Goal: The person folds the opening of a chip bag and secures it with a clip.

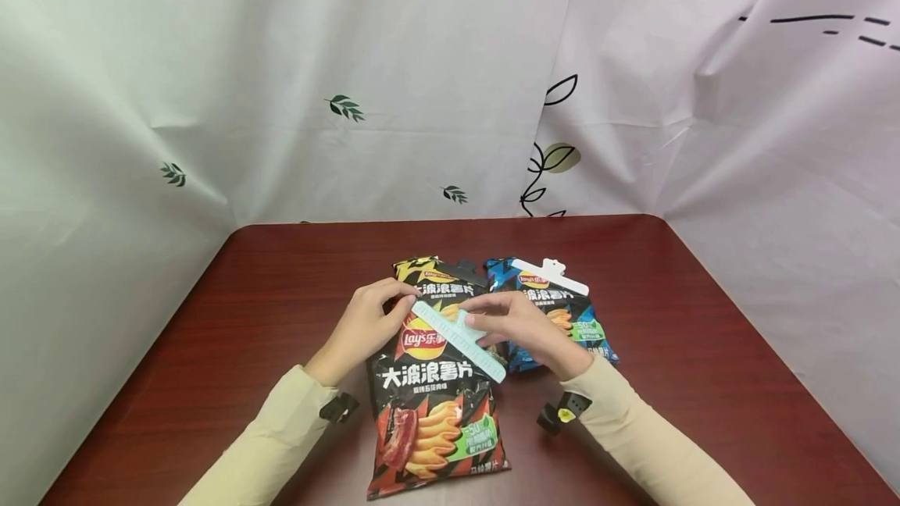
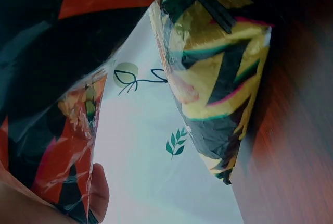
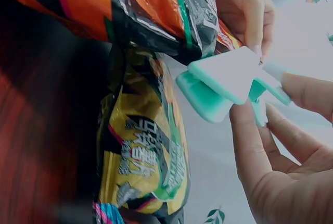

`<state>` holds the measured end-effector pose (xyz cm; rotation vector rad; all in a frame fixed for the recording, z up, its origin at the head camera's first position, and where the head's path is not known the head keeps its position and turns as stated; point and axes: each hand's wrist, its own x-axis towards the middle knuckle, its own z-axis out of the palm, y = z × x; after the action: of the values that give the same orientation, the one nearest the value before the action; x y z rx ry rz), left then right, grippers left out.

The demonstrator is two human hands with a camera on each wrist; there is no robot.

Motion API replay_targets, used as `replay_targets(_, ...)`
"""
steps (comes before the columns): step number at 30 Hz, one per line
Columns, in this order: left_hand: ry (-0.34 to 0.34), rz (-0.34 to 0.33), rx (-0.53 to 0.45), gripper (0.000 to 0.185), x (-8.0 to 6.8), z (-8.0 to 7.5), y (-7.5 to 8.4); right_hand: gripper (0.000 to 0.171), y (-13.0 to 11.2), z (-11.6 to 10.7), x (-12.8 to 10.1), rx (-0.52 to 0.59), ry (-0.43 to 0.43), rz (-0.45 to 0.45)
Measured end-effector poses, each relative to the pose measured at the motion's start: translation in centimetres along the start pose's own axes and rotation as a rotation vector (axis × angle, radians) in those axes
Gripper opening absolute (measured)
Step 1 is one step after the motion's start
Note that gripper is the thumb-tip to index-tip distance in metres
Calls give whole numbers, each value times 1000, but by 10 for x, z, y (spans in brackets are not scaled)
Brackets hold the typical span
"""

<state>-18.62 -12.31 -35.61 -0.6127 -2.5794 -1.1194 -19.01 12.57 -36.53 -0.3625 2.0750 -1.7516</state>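
A black and red Lay's chip bag [image 1: 436, 428] lies near the front of the table. Across its top runs a mint-green bag clip [image 1: 460, 340], set at a slant. My right hand [image 1: 526, 326] pinches the clip's handle; the right wrist view shows thumb and fingers around the clip [image 3: 223, 75]. My left hand [image 1: 366, 326] grips the bag's top left corner, and the left wrist view shows fingers [image 2: 100, 193] at the edge of the bag [image 2: 41, 130]. How far the clip's jaws have closed over the bag is hard to tell.
Behind the red bag lies a yellow chip bag [image 1: 419, 265] with a black clip [image 1: 462, 272]. To its right is a blue chip bag [image 1: 520, 358] with a white clip [image 1: 551, 276]. All lie on a dark red table [image 1: 281, 272], with a pale printed curtain [image 1: 422, 100] around it.
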Motion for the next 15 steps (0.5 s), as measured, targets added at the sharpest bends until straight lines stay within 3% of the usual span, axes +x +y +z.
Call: replay_targets(15, 19, -18, 30, 14, -6, -11, -13, 56, 4, 20, 1, -146, -12, -50)
